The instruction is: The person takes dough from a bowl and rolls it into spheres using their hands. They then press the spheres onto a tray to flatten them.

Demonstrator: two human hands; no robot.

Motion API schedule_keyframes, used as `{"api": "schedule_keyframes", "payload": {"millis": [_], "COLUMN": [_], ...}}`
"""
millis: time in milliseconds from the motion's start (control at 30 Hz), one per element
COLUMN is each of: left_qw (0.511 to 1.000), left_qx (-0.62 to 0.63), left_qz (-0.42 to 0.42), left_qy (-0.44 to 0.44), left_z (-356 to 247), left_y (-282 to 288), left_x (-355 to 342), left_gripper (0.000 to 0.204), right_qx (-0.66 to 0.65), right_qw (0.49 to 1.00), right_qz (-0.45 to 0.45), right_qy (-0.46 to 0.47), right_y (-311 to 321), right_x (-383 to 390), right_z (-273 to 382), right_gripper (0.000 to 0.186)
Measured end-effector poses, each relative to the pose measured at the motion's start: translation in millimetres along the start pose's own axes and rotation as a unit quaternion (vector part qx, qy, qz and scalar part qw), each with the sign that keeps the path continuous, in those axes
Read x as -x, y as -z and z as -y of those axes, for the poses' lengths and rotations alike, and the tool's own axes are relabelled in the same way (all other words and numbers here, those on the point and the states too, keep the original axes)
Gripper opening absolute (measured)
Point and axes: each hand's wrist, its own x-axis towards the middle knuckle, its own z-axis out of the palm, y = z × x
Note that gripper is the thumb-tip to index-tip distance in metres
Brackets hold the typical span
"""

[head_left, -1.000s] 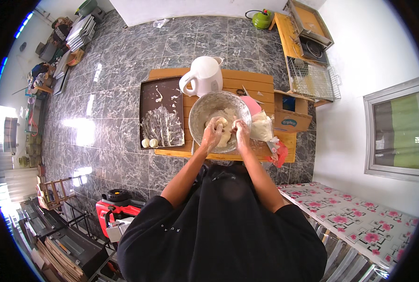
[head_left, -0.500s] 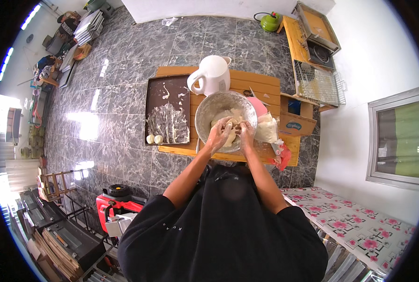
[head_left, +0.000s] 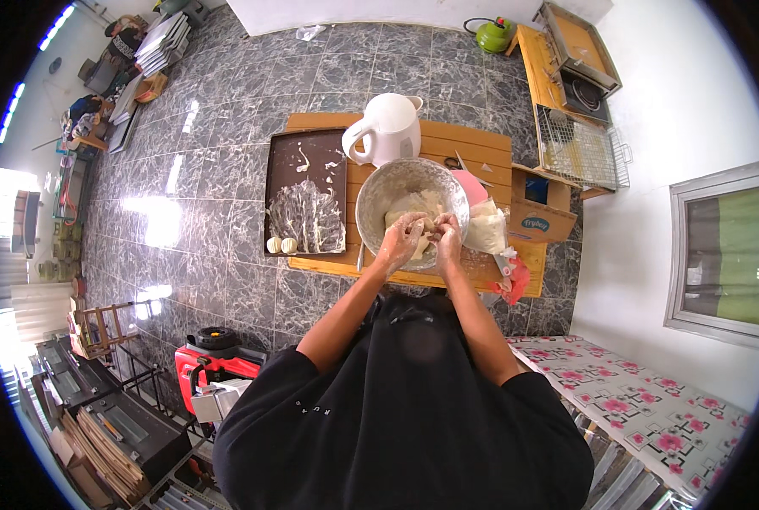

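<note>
Pale dough (head_left: 422,202) lies in a large metal bowl (head_left: 371,189) on the wooden table (head_left: 473,146). My left hand (head_left: 403,235) and my right hand (head_left: 447,238) meet over the bowl's near half, both dusted with flour. Their fingers are curled together on a piece of dough, which they partly hide. Left of the bowl is a dark baking tray (head_left: 311,149) smeared with white fat. Two small pale dough balls (head_left: 281,246) sit in its near left corner.
Behind the bowl stands a white jug (head_left: 392,127). Scissors (head_left: 464,167), a pink round item (head_left: 469,185) and a flour bag (head_left: 487,228) lie to the right, beside a red-and-white packet (head_left: 513,279). A cardboard box (head_left: 545,212) stands past the table's right edge.
The fingers have shifted slightly over the dough piece, and the hands stay together above the bowl. The whole view has tilted a little; the tray and dough balls have not moved.
</note>
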Motion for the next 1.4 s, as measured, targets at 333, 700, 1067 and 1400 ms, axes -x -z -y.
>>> {"api": "schedule_keyframes", "payload": {"millis": [333, 700, 1067, 1400], "left_qw": [1.0, 1.0, 0.995, 0.991], "left_qx": [-0.014, -0.019, 0.003, 0.119], "left_qz": [-0.006, -0.006, -0.1, -0.049], "left_qy": [-0.001, -0.001, -0.01, 0.029], "left_z": [4.7, 0.5, 19.5, 13.8], "left_y": [-1.9, -2.6, -0.2, 1.0], "left_x": [-2.2, -2.6, -13.5, -12.8], "left_gripper": [0.029, 0.028, 0.029, 0.028], "right_qx": [-0.009, -0.015, 0.103, 0.107], "right_qw": [1.0, 0.999, 0.994, 0.994], "right_qz": [0.008, 0.042, -0.02, -0.009], "right_qy": [-0.017, -0.004, 0.033, 0.023], "right_y": [-1.1, 2.6, -7.6, 0.3], "right_x": [3.1, -2.8, -3.7, -4.2], "right_z": [0.5, -7.2, 1.2, -1.0], "right_gripper": [0.016, 0.019, 0.012, 0.025]}}
